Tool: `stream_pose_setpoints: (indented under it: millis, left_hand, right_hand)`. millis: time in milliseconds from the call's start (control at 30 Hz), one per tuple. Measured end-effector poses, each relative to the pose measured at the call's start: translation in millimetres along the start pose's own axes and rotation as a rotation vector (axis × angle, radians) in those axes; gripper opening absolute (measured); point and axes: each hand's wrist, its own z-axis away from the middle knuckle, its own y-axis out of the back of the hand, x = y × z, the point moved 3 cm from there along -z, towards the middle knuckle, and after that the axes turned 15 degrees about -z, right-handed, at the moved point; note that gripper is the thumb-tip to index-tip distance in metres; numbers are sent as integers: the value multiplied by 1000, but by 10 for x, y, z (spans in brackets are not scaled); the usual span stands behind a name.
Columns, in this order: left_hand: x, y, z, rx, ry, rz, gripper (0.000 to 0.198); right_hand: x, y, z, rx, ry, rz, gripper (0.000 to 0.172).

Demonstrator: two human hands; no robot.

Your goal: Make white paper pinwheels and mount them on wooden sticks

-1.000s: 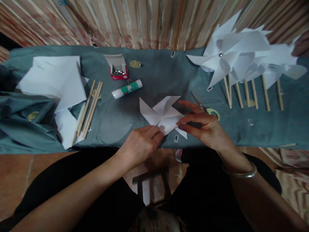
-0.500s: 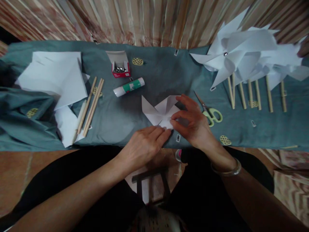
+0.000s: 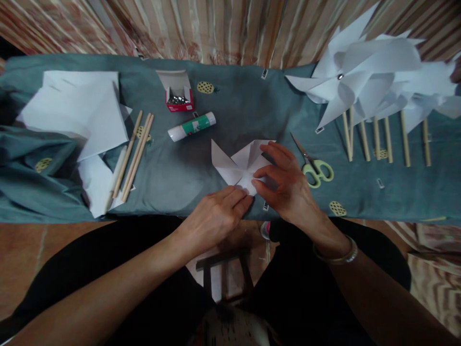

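A white paper pinwheel, its blades folded toward the middle, lies on the cloth in front of me. My left hand grips its near edge, the fingers closed along the paper. From the right, my right hand pinches a blade of the same pinwheel between thumb and index finger, its other fingers resting over the far right blade. The exact contact under the fingertips is partly hidden. Just right of that hand lie scissors with light green handles. Up and left of the pinwheel is a glue stick with a green label.
An open red box of shiny metal pins stands behind the glue stick. White paper sheets and several wooden sticks lie at left. Finished-looking pinwheels on sticks are heaped at right. The teal cloth ends close to my lap.
Both hands keep their hold on the pinwheel, with only slight finger movement. The whole view has shifted a little.
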Motion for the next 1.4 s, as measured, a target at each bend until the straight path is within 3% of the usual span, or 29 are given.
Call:
stream_pose_setpoints:
  millis: [800,1400]
  left_hand:
    - [23,42,-16,0,-42,-81,20]
    - [23,35,-28,-20,-45,-70,19]
  right_hand:
    - [-14,-24,-6,-17,41,35,9]
    - [-54,-25,-4,-48,-33,14,13]
